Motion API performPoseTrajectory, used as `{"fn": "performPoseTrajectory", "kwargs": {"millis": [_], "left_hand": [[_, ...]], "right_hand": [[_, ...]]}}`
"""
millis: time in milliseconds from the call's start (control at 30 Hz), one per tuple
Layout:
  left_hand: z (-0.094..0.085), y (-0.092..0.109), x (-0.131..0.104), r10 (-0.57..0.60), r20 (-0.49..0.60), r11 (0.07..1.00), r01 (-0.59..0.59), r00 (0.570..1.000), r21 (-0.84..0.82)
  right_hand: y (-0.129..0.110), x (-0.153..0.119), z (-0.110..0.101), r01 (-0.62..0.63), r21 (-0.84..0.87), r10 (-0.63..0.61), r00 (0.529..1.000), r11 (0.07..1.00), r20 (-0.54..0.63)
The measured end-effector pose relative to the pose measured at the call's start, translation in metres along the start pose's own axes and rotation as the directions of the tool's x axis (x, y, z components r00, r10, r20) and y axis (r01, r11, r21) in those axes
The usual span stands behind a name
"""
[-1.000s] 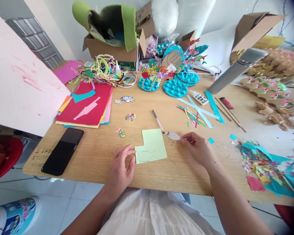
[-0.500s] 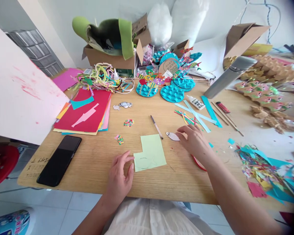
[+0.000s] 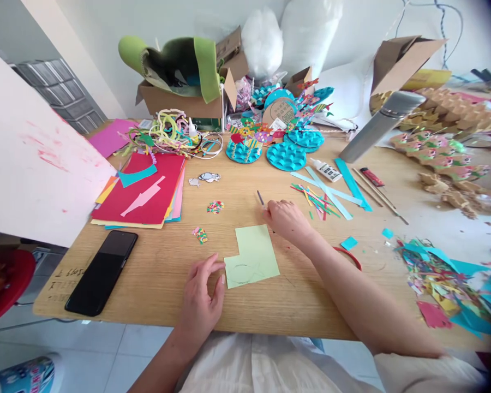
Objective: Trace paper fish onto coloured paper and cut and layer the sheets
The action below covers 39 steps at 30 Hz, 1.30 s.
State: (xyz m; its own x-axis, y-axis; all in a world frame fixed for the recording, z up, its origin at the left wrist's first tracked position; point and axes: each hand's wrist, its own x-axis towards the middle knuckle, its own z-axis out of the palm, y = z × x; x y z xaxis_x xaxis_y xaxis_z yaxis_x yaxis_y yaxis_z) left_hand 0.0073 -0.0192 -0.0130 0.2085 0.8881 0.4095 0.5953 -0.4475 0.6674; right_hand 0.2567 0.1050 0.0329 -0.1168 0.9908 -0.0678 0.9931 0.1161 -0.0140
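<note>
Currently, right hand over the pen, near the middle of the desk. Pen's far end shows past the fingers; most of the rest is covered. Right grip: fingers bent downward, undersides hidden, so whether they have closed on the pen cannot be told.

Left hand near the desk's front edge. Left grip: thumb and forefinger parted, fingers loosely curled, holding nothing; fingertips at the left edge of the green paper, contact unclear. Paper lies flat between the 2 hands, notched at its far left corner, with a faint drawn outline on its near part.

Beyond the left hand: 2 small heaps of confetti, 1 nearer, 1 farther. Past those, 2 fish cut-outs. Black phone well to the left. By the right forearm, a blue paper square and a curved red item, partly covered.
</note>
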Motion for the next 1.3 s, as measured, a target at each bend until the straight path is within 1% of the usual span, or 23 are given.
{"fn": "performPoseTrajectory", "kwargs": {"millis": [100,167,200,233,300,333,400,467,533,567,633,700,733,800,900,933,1000,1067,1133,1200,1300], "left_hand": [[-0.005,0.003,0.002,0.0,0.005,1.0,0.0,1.0,-0.02],[-0.011,0.01,0.01,0.018,0.012,0.999,-0.018,1.0,-0.032],[-0.014,0.015,0.017,0.04,0.013,0.999,-0.039,0.999,-0.035],[-0.017,0.021,0.027,0.085,0.003,0.996,-0.085,0.996,-0.032],[-0.018,0.034,0.05,0.158,-0.021,0.987,-0.159,0.987,-0.035],[-0.016,0.039,0.062,0.188,-0.039,0.981,-0.189,0.981,-0.043],[-0.008,0.047,0.084,0.195,-0.073,0.976,-0.201,0.978,-0.083],[0.005,0.048,0.099,0.136,-0.062,0.975,-0.145,0.989,-0.166],[0.019,0.043,0.105,0.018,-0.008,0.956,-0.019,1.0,-0.291],[0.025,0.039,0.106,-0.049,0.035,0.93,0.058,0.998,-0.364],[0.035,0.033,0.105,-0.161,0.151,0.84,0.215,0.975,-0.497],[0.039,0.03,0.102,-0.211,0.261,0.736,0.329,0.942,-0.591],[0.04,0.03,0.101,-0.219,0.303,0.691,0.366,0.928,-0.623],[0.041,0.032,0.101,-0.238,0.346,0.626,0.416,0.908,-0.66],[0.042,0.032,0.102,-0.307,0.355,0.557,0.469,0.883,-0.685],[0.043,0.031,0.102,-0.325,0.348,0.541,0.475,0.879,-0.694],[0.044,0.029,0.101,-0.339,0.34,0.519,0.476,0.877,-0.71],[0.045,0.026,0.1,-0.336,0.335,0.516,0.469,0.881,-0.717],[0.046,0.025,0.099,-0.335,0.327,0.526,0.463,0.884,-0.713],[0.045,0.025,0.099,-0.335,0.308,0.538,0.449,0.89,-0.713],[0.042,0.028,0.098,-0.329,0.276,0.535,0.419,0.903,-0.733]], "right_hand": [[0.017,-0.016,-0.008,-0.073,0.036,0.073,0.997,0.997,-0.003],[0.03,-0.027,-0.013,-0.11,0.08,0.11,0.994,0.991,0.009],[0.035,-0.032,-0.014,-0.124,0.127,0.122,0.992,0.984,0.021],[0.039,-0.035,-0.016,-0.133,0.189,0.129,0.991,0.973,0.033],[0.04,-0.04,-0.018,-0.138,0.346,0.133,0.99,0.928,0.04],[0.038,-0.041,-0.019,-0.123,0.426,0.125,0.992,0.896,0.024],[0.028,-0.044,-0.02,-0.037,0.569,0.082,0.995,0.821,-0.053],[0.015,-0.048,-0.02,0.106,0.683,0.01,0.986,0.723,-0.164],[0.003,-0.054,-0.018,0.249,0.73,-0.07,0.961,0.636,-0.267],[-0.002,-0.057,-0.017,0.315,0.725,-0.109,0.942,0.613,-0.317],[-0.01,-0.062,-0.013,0.423,0.68,-0.187,0.899,0.599,-0.395],[-0.014,-0.066,-0.01,0.487,0.64,-0.247,0.868,0.594,-0.431],[-0.015,-0.067,-0.009,0.498,0.64,-0.262,0.863,0.585,-0.431],[-0.015,-0.068,-0.008,0.463,0.693,-0.261,0.886,0.553,-0.383],[-0.013,-0.068,-0.008,0.315,0.836,-0.251,0.943,0.449,-0.22],[-0.012,-0.068,-0.008,0.259,0.878,-0.253,0.953,0.402,-0.165],[-0.01,-0.068,-0.008,0.17,0.934,-0.247,0.965,0.315,-0.092],[-0.01,-0.068,-0.007,0.112,0.956,-0.227,0.973,0.27,-0.049],[-0.01,-0.069,-0.006,0.084,0.959,-0.218,0.976,0.27,-0.024],[-0.011,-0.07,-0.005,0.084,0.954,-0.227,0.974,0.287,-0.017],[-0.014,-0.072,-0.004,0.135,0.942,-0.21,0.975,0.308,-0.071]]}}
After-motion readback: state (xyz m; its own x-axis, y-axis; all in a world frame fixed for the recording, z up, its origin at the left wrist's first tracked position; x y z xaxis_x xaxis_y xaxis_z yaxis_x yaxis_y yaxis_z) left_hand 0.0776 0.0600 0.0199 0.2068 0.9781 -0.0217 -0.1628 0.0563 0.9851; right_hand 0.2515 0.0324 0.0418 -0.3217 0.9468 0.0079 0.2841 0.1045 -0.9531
